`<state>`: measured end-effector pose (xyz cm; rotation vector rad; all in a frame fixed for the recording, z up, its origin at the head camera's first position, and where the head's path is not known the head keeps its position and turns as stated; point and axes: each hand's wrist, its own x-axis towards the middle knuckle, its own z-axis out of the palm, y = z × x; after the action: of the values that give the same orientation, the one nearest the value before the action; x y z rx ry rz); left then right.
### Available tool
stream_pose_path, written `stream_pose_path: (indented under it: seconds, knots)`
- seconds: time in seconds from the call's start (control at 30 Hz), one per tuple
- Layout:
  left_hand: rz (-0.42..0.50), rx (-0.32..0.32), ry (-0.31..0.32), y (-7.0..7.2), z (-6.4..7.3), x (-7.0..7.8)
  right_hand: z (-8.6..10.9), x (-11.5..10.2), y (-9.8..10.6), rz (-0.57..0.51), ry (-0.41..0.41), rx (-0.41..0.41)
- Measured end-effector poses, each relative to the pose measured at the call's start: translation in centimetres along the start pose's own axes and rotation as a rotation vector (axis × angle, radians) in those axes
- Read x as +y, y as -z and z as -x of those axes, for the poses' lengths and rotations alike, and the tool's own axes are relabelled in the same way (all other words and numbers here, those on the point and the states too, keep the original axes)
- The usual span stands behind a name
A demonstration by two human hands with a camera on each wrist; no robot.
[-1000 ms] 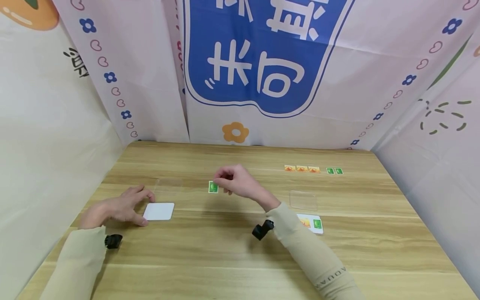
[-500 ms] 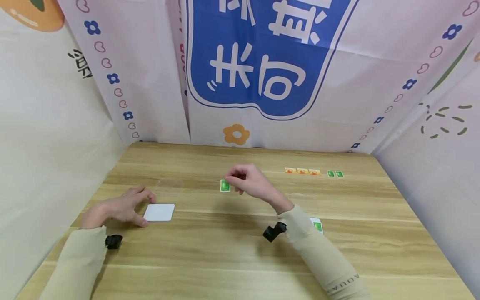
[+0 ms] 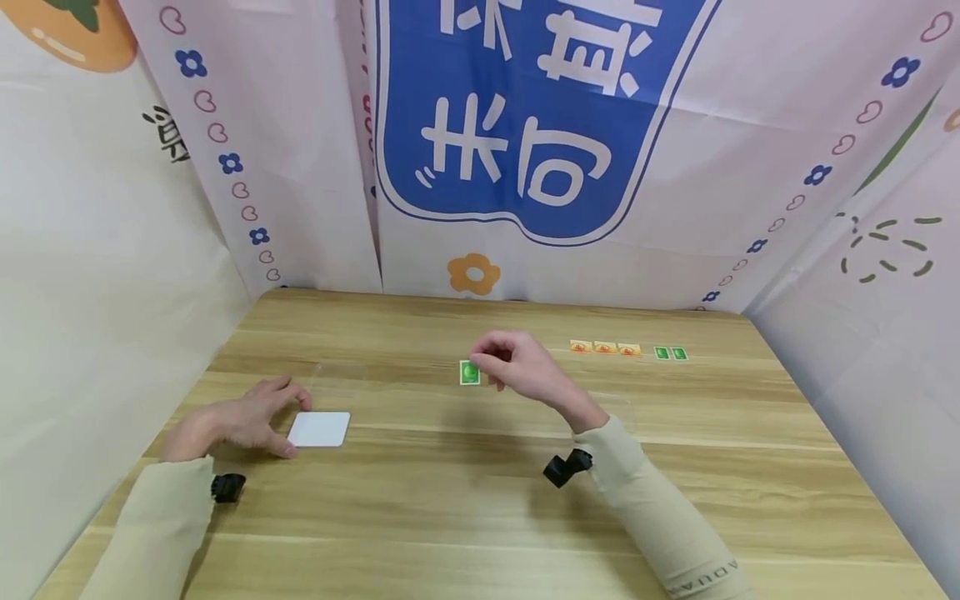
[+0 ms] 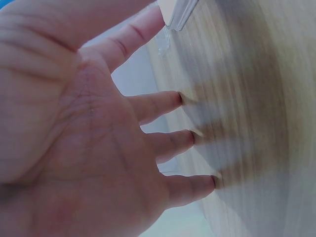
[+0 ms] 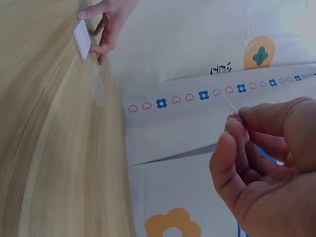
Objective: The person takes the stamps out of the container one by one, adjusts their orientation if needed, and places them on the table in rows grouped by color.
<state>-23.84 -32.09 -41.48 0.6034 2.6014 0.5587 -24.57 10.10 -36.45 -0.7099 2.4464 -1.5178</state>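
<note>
My right hand (image 3: 517,367) pinches a small green stamp-like sticker (image 3: 469,373) with a white border, raised over the middle of the table. Edge-on, that sticker (image 5: 229,102) shows as a thin pale line between thumb and fingertips in the right wrist view. At the table's left, my left hand (image 3: 251,417) rests with spread fingers beside a stack of blank white cards (image 3: 321,429). Its thumb and index fingertips lie at the stack's left corners; the other fingertips (image 4: 187,138) touch the wood in the left wrist view.
Three orange stickers (image 3: 604,347) and two green stickers (image 3: 671,353) lie in a row at the back right of the table (image 3: 420,517). A clear plate (image 3: 339,377) lies behind the card stack; another clear plate (image 3: 622,408) is partly hidden by my right wrist.
My right hand has moved right with the green sticker. Its sleeve now hides the card with stickers that showed at the right. My left hand has stayed by the stack.
</note>
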Motion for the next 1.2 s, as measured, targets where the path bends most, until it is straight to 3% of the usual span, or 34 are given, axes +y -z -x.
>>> stream_pose_path:
  seconds: [0.7,1.2]
  knots:
    - [-0.017,-0.004,0.001,0.2,-0.1,0.2,1.4,1.2,3.4,0.035,-0.018,0.075]
    - [0.001,0.002,-0.008,-0.1,0.2,-0.2,1.5,2.0,5.4,0.083,-0.026,0.120]
